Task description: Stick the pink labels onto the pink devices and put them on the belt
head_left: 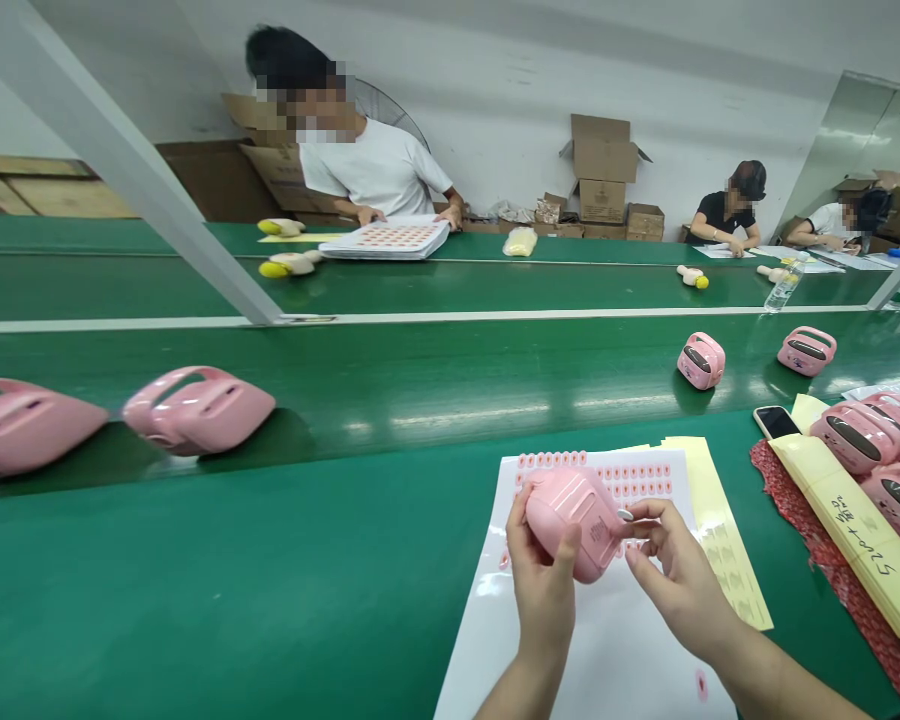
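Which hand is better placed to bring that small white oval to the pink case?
Probably the right hand: the small white oval is at its fingertips, close beside the pink case. The left hand grips the case, so it seems better suited to steadying.

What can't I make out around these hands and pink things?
In the head view:
Far side of the held pink device: turned from the camera.
Its print: too small to read.
Part of the sticker sheet: covered by device and left hand.
Whatever the right fingers may hold: too small to tell.
Leftmost pink device: cut off by left edge.
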Demonstrator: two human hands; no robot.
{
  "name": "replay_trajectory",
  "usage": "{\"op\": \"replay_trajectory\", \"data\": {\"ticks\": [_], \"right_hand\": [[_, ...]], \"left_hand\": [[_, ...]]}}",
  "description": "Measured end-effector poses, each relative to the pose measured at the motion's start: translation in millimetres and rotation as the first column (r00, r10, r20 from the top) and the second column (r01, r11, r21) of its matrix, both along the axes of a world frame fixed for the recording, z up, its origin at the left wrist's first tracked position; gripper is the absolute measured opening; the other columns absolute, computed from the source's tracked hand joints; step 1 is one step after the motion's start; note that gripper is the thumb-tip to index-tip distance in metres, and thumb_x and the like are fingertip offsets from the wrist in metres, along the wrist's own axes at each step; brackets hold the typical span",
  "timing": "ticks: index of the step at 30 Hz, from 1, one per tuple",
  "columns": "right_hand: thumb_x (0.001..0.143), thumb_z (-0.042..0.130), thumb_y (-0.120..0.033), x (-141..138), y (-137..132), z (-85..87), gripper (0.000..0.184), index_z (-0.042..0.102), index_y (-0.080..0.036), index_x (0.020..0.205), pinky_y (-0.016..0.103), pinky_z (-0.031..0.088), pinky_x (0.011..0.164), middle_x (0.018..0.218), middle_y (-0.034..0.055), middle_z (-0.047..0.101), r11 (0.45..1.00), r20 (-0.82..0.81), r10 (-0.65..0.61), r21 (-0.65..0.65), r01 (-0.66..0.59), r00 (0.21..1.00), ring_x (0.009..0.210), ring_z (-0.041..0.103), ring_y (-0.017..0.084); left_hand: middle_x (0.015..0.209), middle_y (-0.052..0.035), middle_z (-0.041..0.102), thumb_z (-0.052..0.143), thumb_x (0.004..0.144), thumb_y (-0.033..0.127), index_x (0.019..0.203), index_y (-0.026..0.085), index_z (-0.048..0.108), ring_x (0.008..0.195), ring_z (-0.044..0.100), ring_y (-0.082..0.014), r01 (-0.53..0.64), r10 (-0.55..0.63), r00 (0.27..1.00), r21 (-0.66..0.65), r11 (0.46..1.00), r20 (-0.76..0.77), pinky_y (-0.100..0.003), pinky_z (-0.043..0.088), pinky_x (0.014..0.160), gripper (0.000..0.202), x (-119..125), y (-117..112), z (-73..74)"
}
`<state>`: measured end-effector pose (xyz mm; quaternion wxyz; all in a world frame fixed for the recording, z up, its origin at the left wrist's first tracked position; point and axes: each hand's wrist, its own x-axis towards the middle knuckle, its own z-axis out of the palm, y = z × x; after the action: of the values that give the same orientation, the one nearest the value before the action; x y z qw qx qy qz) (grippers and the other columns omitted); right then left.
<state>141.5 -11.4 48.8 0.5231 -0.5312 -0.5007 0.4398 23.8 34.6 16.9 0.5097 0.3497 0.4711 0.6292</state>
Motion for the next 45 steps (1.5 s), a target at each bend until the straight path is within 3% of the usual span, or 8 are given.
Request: {"op": "replay_trajectory", "data": {"ticks": [8, 17, 30, 34, 45], "right_hand": [[0.078, 0.055, -0.033, -1, 0, 1.7, 0.025, 0.048, -0.023, 0.099, 0.033, 0.045, 0.073, 0.099, 0.0073, 0.06, 0.997, -0.117, 0.031, -0.072, -0.039, 0.993, 0.097, 0.057, 0.021], [0.079, 0.056, -0.029, -2, -4, 4.0, 0.022, 0.049, -0.024, 0.099, 0.032, 0.047, 0.074, 0.101, 0.0071, 0.06, 0.999, -0.07, 0.015, -0.048, -0.019, 0.997, 0.1, 0.058, 0.022], [0.079, 0.056, -0.033, -1, -3, 0.6, 0.022, 0.049, -0.024, 0.098, 0.033, 0.046, 0.078, 0.104, 0.0079, 0.059, 0.995, -0.082, 0.079, -0.061, -0.084, 0.993, 0.1, 0.058, 0.022], [0.079, 0.055, -0.039, -2, 0, 0.2, 0.025, 0.048, -0.024, 0.097, 0.033, 0.044, 0.076, 0.098, 0.0071, 0.06, 0.996, -0.117, 0.04, -0.08, -0.05, 0.992, 0.097, 0.058, 0.022], [0.076, 0.056, -0.041, -3, 4, -0.6, 0.03, 0.046, -0.022, 0.098, 0.036, 0.043, 0.077, 0.094, 0.008, 0.062, 0.993, -0.168, 0.053, -0.094, -0.069, 0.984, 0.094, 0.058, 0.023]], "left_hand": [[0.138, -0.0087, 0.034, 0.068, 0.065, 0.048, 0.126, 0.03, 0.037, 0.129, 0.029, -0.0315, -0.005, 0.005, 1.0, 0.029, 1.0, -0.015, -0.042, 0.026, 0.103, 0.07, -2, 0, -3.7], [0.137, -0.008, 0.038, 0.071, 0.061, 0.049, 0.124, 0.028, 0.041, 0.125, 0.036, -0.03, -0.033, 0.033, 0.999, 0.025, 0.999, -0.024, -0.035, 0.034, 0.098, 0.072, -2, 0, -2.8], [0.136, -0.0086, 0.035, 0.068, 0.066, 0.047, 0.126, 0.03, 0.036, 0.128, 0.031, -0.0311, -0.018, 0.02, 0.999, 0.043, 0.999, -0.048, -0.042, 0.027, 0.103, 0.071, -3, -1, -4.2], [0.137, -0.0085, 0.035, 0.068, 0.066, 0.047, 0.126, 0.03, 0.036, 0.128, 0.029, -0.0314, -0.013, 0.015, 0.999, 0.048, 0.999, -0.028, -0.042, 0.026, 0.103, 0.071, -4, 0, -6.7], [0.135, -0.0095, 0.039, 0.067, 0.064, 0.052, 0.126, 0.029, 0.038, 0.124, 0.036, -0.032, -0.029, 0.029, 0.999, 0.023, 0.999, -0.026, -0.045, 0.034, 0.098, 0.072, -3, 4, -12.3]]}}
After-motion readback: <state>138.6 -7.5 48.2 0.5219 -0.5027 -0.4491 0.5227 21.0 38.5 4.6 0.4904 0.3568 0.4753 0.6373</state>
